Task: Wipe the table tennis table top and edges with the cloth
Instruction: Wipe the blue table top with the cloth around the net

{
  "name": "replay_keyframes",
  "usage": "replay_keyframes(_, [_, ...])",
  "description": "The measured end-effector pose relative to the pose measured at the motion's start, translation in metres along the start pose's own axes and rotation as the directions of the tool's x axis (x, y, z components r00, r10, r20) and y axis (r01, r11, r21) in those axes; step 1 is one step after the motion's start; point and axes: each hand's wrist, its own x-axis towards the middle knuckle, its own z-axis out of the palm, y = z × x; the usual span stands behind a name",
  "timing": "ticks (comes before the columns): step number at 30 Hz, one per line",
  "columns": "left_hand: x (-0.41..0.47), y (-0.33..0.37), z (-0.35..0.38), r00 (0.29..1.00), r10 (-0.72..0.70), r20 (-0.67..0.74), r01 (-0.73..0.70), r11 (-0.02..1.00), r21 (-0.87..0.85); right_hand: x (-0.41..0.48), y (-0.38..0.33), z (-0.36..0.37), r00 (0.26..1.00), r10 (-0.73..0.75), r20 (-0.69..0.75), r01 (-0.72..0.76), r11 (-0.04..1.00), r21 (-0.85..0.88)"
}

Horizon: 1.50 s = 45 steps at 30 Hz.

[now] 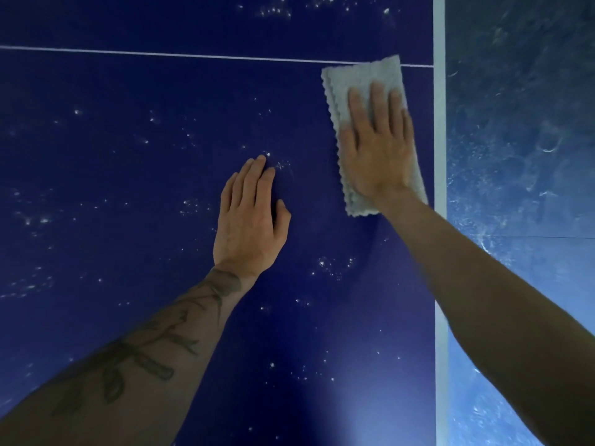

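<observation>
The dark blue table tennis table top (128, 130) fills most of the head view and is dotted with pale specks. A folded light grey cloth (354, 85) lies flat on it near the white right edge stripe (439, 156), just below the thin white centre line (193, 55). My right hand (376, 146) presses flat on the cloth with straight fingers. To its left my left hand (251, 217) rests flat on the bare table top, fingers straight and together.
Beyond the table's right edge lies a lighter blue, scuffed floor (521, 123). The table top stretches far to the left and past the centre line toward the top of the view.
</observation>
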Motion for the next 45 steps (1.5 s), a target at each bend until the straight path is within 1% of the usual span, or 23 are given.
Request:
replay_keyframes(1, [0.0,0.0,0.0,1.0,0.0,0.001,0.0,1.0,0.0,-0.001,-0.014,0.0,1.0,-0.006,0.001,0.006,1.0,-0.004])
replay_keyframes(4, [-0.001,0.001,0.0,1.0,-0.005,-0.002,0.005,1.0,-0.005,-0.028,-0.034,0.009,0.962,-0.268,0.058,0.272,0.96,-0.061])
replay_keyframes(6, [-0.001,0.0,-0.001,1.0,-0.009,-0.008,0.009,1.0,-0.008,-0.046,-0.017,0.011,0.932,-0.352,0.085,0.358,0.931,-0.071])
replay_keyframes(11, [-0.001,-0.001,0.002,1.0,-0.002,-0.018,0.002,1.0,-0.001,-0.023,0.022,-0.001,1.0,0.007,0.006,-0.007,1.0,-0.014])
replay_keyframes(13, [-0.001,-0.002,0.002,1.0,-0.003,-0.017,0.003,1.0,0.006,-0.02,0.003,0.0,0.998,0.06,-0.006,-0.06,0.998,0.002])
replay_keyframes(14, [-0.001,-0.002,0.002,1.0,-0.004,-0.013,0.004,1.0,0.006,-0.025,-0.009,0.001,1.0,0.024,-0.002,-0.024,1.0,-0.008])
replay_keyframes(16, [-0.002,-0.002,0.001,1.0,-0.004,-0.002,0.004,1.0,0.002,-0.047,-0.021,0.007,0.988,-0.149,0.025,0.15,0.988,-0.037])
replay_keyframes(18, [-0.001,0.0,0.0,1.0,-0.006,0.013,0.006,1.0,-0.006,-0.071,-0.01,0.01,0.952,-0.298,0.065,0.303,0.95,-0.071])
replay_keyframes(19, [-0.002,0.001,-0.002,1.0,-0.011,0.025,0.011,1.0,-0.013,-0.079,0.003,0.008,0.944,-0.319,0.083,0.325,0.943,-0.074])
replay_keyframes(21, [-0.004,0.003,-0.005,0.999,-0.041,0.035,0.042,0.998,-0.039,-0.08,0.033,0.002,0.967,-0.242,0.074,0.247,0.967,-0.063])
replay_keyframes(23, [-0.013,0.0,-0.008,0.998,-0.066,0.009,0.066,0.996,-0.053,-0.066,0.05,-0.001,0.997,-0.075,0.027,0.076,0.997,-0.027])
replay_keyframes(26, [-0.044,-0.005,-0.012,0.997,-0.077,0.004,0.077,0.997,-0.005,-0.045,0.029,-0.001,0.994,0.111,-0.014,-0.11,0.993,0.028])
replay_keyframes(27, [-0.055,-0.005,-0.012,0.997,-0.079,0.016,0.078,0.997,0.015,-0.047,0.015,0.0,0.995,0.098,-0.011,-0.097,0.995,0.03])
replay_keyframes(29, [-0.069,-0.002,-0.009,0.997,-0.074,0.033,0.072,0.997,0.037,-0.071,-0.006,0.007,0.998,-0.07,0.007,0.07,0.998,0.006])
replay_keyframes(31, [-0.075,-0.001,-0.003,0.997,-0.063,0.038,0.061,0.997,0.053,-0.108,-0.001,0.014,0.966,-0.255,0.04,0.257,0.965,-0.045])
replay_keyframes(32, [-0.077,-0.002,-0.001,0.997,-0.062,0.036,0.059,0.996,0.066,-0.121,0.009,0.014,0.961,-0.272,0.055,0.275,0.96,-0.054])
replay_keyframes(33, [-0.078,-0.003,0.001,0.998,-0.062,0.027,0.06,0.996,0.072,-0.126,0.022,0.013,0.973,-0.224,0.054,0.227,0.973,-0.048])
replay_keyframes(35, [-0.078,-0.004,0.005,0.998,-0.066,0.003,0.066,0.996,0.065,-0.117,0.041,0.008,1.0,-0.021,0.018,0.021,1.0,-0.001])
replay_keyframes(37, [-0.077,-0.005,0.007,0.998,-0.068,-0.006,0.068,0.996,0.055,-0.095,0.038,0.006,0.989,0.147,-0.03,-0.147,0.989,0.025])
replay_keyframes(39, [-0.077,-0.005,0.007,0.998,-0.068,-0.008,0.068,0.996,0.048,-0.08,0.015,0.009,0.982,0.185,-0.042,-0.183,0.982,0.044])
replay_keyframes(40, [-0.077,-0.006,0.007,0.998,-0.069,-0.007,0.07,0.996,0.05,-0.079,0.001,0.011,0.99,0.139,-0.034,-0.138,0.99,0.039])
replay_keyframes(43, [-0.078,-0.005,0.004,0.998,-0.067,-0.007,0.068,0.996,0.056,-0.11,-0.018,0.024,0.991,-0.136,-0.002,0.136,0.991,-0.009])
replay_keyframes(45, [-0.077,-0.005,0.003,0.998,-0.063,-0.006,0.063,0.996,0.058,-0.131,-0.003,0.027,0.98,-0.199,0.021,0.2,0.979,-0.035])
